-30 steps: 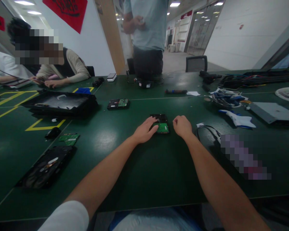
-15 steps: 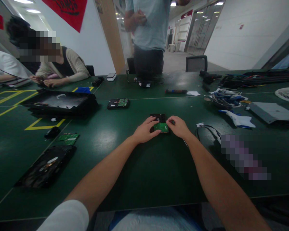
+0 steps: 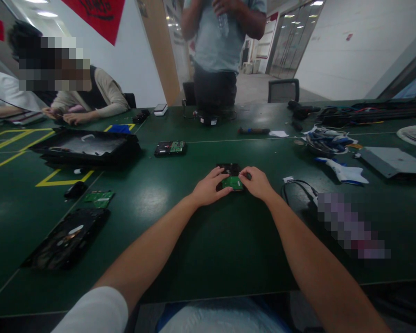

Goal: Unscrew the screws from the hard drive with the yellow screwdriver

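Observation:
A black hard drive with a green circuit board lies on the dark green table between my hands. My left hand holds its left side, thumb along the near edge and fingers over the left part. At the drive's right edge is my right hand, thumb and index finger pinched together; what they hold, if anything, is too small to make out. Another hard drive rests farther back to the left.
To the left are a black tray, a loose green board and a black drive casing. Rightward lie a glove, a cable bundle and a grey metal box. A screwdriver lies behind. A person stands opposite.
The standing person opposite has raised both arms and now has a clear bottle in hand. My hands and the hard drive have hardly moved.

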{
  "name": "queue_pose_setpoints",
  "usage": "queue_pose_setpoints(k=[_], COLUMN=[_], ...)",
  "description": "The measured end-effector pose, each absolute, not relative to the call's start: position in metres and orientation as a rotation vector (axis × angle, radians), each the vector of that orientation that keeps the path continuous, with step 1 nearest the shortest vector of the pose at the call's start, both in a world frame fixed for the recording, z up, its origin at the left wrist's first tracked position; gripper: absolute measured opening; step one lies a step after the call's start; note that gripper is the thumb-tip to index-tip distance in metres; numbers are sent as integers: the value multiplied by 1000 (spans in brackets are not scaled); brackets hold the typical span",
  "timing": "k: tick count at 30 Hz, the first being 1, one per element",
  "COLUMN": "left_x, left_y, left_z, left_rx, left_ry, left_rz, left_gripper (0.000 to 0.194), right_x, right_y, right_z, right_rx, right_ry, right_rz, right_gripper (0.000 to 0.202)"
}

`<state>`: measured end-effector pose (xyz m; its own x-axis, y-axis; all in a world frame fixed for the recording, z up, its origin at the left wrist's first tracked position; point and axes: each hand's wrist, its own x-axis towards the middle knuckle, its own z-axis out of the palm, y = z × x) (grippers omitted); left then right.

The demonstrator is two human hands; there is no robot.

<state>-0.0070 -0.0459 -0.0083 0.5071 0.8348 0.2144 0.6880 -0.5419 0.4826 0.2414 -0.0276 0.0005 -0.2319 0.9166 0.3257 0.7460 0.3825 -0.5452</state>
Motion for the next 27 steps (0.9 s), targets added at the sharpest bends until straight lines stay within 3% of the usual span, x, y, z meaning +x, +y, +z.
queue_pose_setpoints(k=[20, 27], left_x=[-7, -8], left_y=[-46, -46], left_z=[-10, -11], left_rx=[2430, 2430], left_ry=[1275, 1274], left_rz=[613, 630], left_gripper=[70, 70], right_x=[242, 246], right_y=[-27, -25], right_z=[-1, 0], right_rx=[-1426, -1520], right_ry=[-2041, -1662], right_rz=[350, 483], right_gripper=[14, 28])
